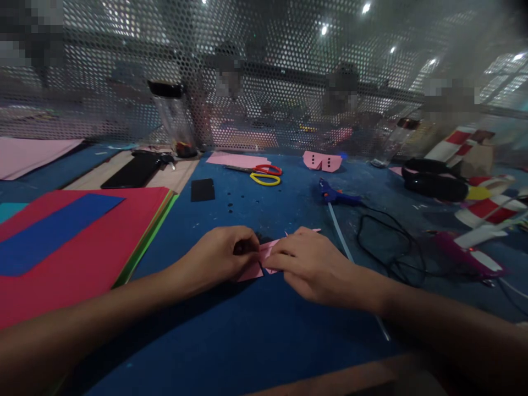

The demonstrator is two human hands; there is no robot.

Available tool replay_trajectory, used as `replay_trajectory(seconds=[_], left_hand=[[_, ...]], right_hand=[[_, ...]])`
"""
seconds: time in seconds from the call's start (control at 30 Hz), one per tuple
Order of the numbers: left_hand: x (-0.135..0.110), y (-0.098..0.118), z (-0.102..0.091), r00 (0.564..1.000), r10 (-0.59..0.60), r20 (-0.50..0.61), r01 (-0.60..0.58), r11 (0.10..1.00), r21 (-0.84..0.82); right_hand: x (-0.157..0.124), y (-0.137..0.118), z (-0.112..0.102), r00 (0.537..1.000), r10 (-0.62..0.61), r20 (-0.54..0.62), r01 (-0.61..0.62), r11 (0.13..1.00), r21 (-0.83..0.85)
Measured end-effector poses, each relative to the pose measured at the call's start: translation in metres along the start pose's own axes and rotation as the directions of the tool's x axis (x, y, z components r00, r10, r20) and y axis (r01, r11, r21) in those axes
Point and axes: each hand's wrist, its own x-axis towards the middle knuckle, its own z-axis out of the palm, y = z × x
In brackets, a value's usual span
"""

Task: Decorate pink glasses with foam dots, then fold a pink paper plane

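A cut piece of pink paper (251, 273) lies on the blue table in front of me, partly covered by both hands. My left hand (225, 252) pinches its left part between thumb and fingers. From the other side, my right hand (311, 264) closes on the paper, its fingers pressed together over it. Small pink tips stick out behind the right hand. Beyond the hands lie scissors (266, 175) with red and yellow handles, a black paper square (202, 190) and a few tiny black dots. A folded pink piece with black dots (322, 161) stands farther back.
To the right are a blue glue gun (338, 195) with a clear stick, its coiled black cable (391, 247) and a magenta power strip (470, 256). On the left, coloured sheets (140, 212) are stacked near a black phone (134, 170). A perforated metal screen (264, 110) borders the back.
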Motion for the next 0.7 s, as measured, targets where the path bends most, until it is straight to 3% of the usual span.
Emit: replay_trajectory(seconds=[0.27, 0.7], left_hand=[[-0.0013, -0.0021, -0.0011, 0.999, 0.049, 0.001, -0.049, 0.999, 0.023], [-0.0027, -0.0036, -0.0025, 0.999, 0.033, 0.020, -0.034, 0.999, 0.019]], right_hand=[[0.0009, -0.0007, 0.0033, 1.000, -0.009, 0.014, 0.010, 0.999, -0.034], [0.0022, -0.0021, 0.0029, 0.999, -0.001, 0.039, 0.002, 0.999, -0.048]])
